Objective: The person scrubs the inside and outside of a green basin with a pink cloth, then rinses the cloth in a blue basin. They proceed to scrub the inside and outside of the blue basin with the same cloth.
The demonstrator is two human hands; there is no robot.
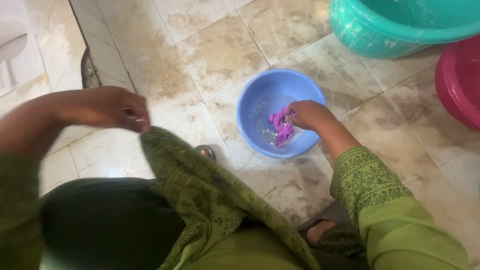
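I note the teal tub (400,30) and red tub (462,80) upper right, well apart. Blue basin (260,95) on tiled floor. Right hand (307,114), fingers closed on pink cloth (281,127) inside it. Left hand (112,107) pinches green garment (200,185); blurred.

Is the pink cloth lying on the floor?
No, the pink cloth sits inside the small blue bowl, where the right hand grips it.
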